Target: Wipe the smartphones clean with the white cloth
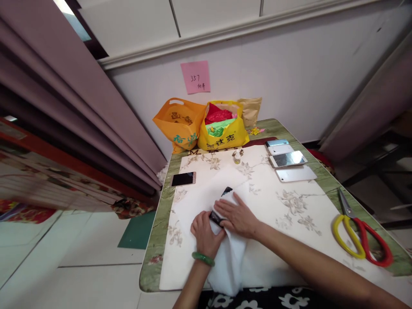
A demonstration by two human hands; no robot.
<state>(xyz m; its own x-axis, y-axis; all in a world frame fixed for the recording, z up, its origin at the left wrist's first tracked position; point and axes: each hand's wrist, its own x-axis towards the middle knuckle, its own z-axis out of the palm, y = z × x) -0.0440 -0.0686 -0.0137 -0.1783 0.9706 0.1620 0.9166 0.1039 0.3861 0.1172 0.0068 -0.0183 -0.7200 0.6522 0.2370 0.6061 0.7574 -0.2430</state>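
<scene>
A dark phone (pixel 216 218) lies on a white sheet (pixel 206 191), cloth or thin paper, spread in the middle of the table. Part of the sheet is folded over the phone, so only its two ends show. My left hand (pixel 206 234), with a green bangle at the wrist, is closed on the phone's near left end, fingers and thumb at its edges. Flat across the folded sheet on top of the phone rests my right hand (pixel 238 216), fingers stretched out. The sheet's near end (pixel 227 270) hangs in folds toward the table's front edge.
To the left lies another phone (pixel 183 179); several more phones (pixel 288 159) sit at the right. Scissors (pixel 357 231) with red and yellow handles lie near the right edge. An orange bag (pixel 180 124), a yellow bag (pixel 225 137) and a small bottle (pixel 237 156) stand behind.
</scene>
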